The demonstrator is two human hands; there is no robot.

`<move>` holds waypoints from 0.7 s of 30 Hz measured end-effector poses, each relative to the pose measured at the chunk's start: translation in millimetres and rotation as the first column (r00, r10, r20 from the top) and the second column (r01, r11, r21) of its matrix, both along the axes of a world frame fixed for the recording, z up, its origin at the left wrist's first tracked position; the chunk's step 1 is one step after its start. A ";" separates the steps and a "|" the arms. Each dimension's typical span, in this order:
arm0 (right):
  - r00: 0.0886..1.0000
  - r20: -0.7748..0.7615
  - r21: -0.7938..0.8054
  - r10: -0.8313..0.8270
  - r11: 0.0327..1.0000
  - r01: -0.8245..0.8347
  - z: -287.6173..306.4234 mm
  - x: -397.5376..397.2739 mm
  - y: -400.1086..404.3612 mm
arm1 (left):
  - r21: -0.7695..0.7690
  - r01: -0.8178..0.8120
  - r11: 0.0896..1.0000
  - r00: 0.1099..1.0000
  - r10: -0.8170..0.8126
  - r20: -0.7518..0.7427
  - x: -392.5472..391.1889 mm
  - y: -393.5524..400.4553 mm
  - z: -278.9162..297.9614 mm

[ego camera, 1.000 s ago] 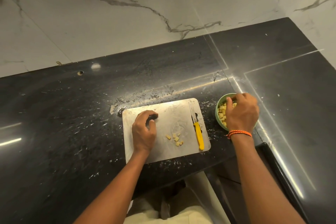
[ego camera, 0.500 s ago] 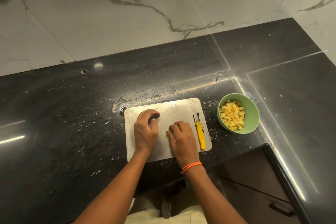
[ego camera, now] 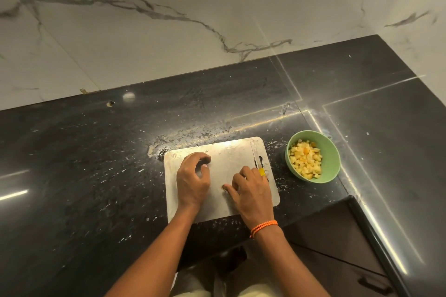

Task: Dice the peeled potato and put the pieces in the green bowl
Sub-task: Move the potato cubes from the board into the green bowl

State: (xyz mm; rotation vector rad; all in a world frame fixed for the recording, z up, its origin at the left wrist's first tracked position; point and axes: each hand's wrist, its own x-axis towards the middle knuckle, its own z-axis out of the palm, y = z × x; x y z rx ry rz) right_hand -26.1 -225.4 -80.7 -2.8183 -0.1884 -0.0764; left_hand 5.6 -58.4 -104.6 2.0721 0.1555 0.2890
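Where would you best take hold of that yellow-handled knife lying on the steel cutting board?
By its yellow handle, coming from the near side. The yellow-handled knife lies flat along the right edge of the steel cutting board, blade pointing away toward the wall, handle end toward the person. The right hand covers most of the handle, so it must shift first.
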 end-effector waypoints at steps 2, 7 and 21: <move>0.999 -0.017 0.019 0.033 0.999 -0.032 2.9 -1.4 0.8 | -0.002 0.003 1.000 1.000 -0.003 0.000 0.0 -0.2 -0.5; 0.996 -0.088 0.161 0.025 0.987 -0.011 3.9 0.9 1.2 | -0.003 -0.002 1.000 1.000 0.002 -0.011 0.8 0.9 -1.8; 0.889 -0.116 -0.173 0.443 0.872 -0.458 -5.5 -27.6 -35.1 | -0.001 -0.002 1.000 1.000 0.002 -0.019 -0.6 0.8 0.6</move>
